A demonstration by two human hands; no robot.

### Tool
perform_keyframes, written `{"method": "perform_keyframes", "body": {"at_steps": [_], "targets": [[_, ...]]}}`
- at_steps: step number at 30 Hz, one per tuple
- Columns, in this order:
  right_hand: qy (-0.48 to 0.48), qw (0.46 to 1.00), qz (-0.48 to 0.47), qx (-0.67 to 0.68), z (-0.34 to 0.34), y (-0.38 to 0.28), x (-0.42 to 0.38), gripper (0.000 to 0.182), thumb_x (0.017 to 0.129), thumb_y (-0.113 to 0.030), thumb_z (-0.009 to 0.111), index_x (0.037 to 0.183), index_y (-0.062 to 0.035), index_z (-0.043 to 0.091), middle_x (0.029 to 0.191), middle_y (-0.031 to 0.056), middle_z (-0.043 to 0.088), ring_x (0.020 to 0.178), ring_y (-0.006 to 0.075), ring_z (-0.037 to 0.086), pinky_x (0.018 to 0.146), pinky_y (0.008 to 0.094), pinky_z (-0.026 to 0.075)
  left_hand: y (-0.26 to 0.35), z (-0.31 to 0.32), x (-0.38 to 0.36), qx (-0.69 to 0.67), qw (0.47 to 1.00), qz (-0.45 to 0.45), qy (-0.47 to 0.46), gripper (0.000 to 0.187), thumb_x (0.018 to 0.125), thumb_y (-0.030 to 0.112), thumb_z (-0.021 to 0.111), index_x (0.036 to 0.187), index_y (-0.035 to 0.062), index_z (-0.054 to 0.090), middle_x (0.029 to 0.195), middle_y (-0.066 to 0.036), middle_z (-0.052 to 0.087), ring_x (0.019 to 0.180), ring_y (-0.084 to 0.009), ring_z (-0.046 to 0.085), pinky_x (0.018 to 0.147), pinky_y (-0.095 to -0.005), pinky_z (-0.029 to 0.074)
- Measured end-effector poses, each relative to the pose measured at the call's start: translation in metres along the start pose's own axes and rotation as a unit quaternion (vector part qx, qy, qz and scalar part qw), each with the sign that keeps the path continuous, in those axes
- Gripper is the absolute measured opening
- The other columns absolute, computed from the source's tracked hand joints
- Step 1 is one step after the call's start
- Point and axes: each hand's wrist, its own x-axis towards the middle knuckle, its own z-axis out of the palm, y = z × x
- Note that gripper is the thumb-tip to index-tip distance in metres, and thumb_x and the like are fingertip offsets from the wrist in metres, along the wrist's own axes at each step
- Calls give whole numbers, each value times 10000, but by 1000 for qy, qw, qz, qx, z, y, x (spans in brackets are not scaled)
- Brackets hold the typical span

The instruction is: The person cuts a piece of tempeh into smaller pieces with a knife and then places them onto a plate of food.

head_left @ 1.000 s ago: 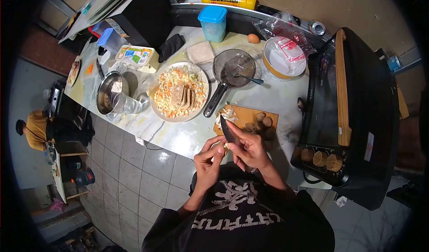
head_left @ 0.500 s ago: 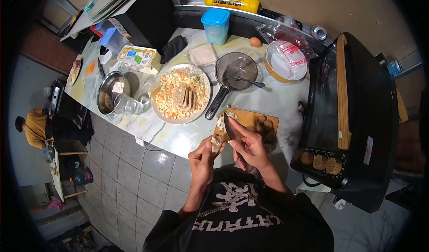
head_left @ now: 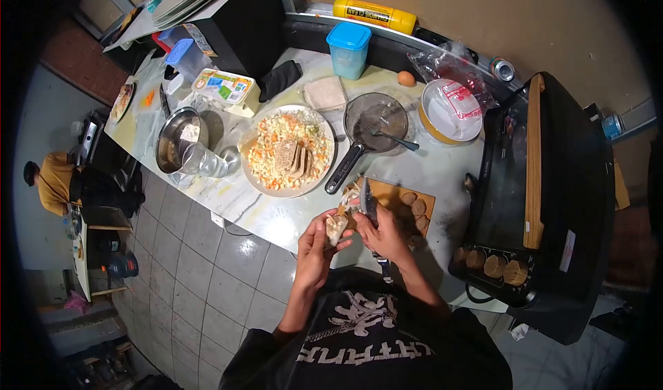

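My left hand [head_left: 315, 250] pinches a pale mushroom [head_left: 336, 229] with brownish patches, at the near edge of the wooden cutting board [head_left: 390, 194]. Just beside it, my right hand [head_left: 380, 232] is closed around a knife [head_left: 366, 195], the blade pointing up and away from me. The knife's handle is mostly hidden in the palm. White scraps [head_left: 351, 198] lie on the board's left part, below and left of the blade. Several brown mushrooms [head_left: 418, 208] rest on its right side, partly covered by my right hand and forearm.
Behind the board are a frying pan [head_left: 376, 117] with a fork and a plate [head_left: 254, 176] of diced vegetables topped with a sliced brown block. A white bowl [head_left: 442, 129] stands right, near a black oven [head_left: 566, 203]. A metal pot [head_left: 166, 156] is left; a person [head_left: 55, 183] works far left.
The knife blade has swung more upright and moved slightly right, and the right hand has turned. The left hand has opened its fingers slightly around the mushroom. The whole view has shifted a little.
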Motion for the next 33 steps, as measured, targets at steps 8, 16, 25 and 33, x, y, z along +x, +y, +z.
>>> {"method": "perform_keyframes", "body": {"at_steps": [8, 16, 25, 33], "targets": [[16, 982, -103, -157, 6, 13, 4, 232, 867, -138, 671, 1011, -2, 549, 658, 58, 585, 554, 85, 537, 497, 274, 425, -14, -2, 6, 109, 993, 54, -12, 362, 1019, 244, 376, 1284, 10, 456, 1099, -92, 599, 996, -147, 581, 850, -292, 494], [4, 982, -56, -183, 6, 13, 3, 163, 866, -117, 658, 875, 23, 575, 685, 90, 612, 633, 90, 561, 579, 297, 463, -18, 2, 8, 243, 963, 121, -2, 310, 1010, 181, 402, 1234, -26, 464, 1064, -138, 607, 952, -171, 599, 844, -304, 488], [18, 982, -65, -175, 7, 11, 1, 152, 871, -125, 635, 835, 14, 584, 581, 50, 553, 542, 82, 491, 502, 302, 411, -19, 0, 7, 300, 949, 96, -20, 336, 1014, 208, 389, 1200, -59, 474, 1087, -151, 592, 970, -191, 588, 860, -330, 488], [-43, 997, -42, -58, 1, 14, 4, 127, 884, -99, 608, 801, -22, 548, 543, -24, 478, 446, 47, 442, 397, 244, 346, -24, -4, 8, 313, 944, 99, -14, 300, 1008, 188, 415, 1185, -37, 502, 994, -103, 613, 826, -129, 576, 711, -276, 489]]}}
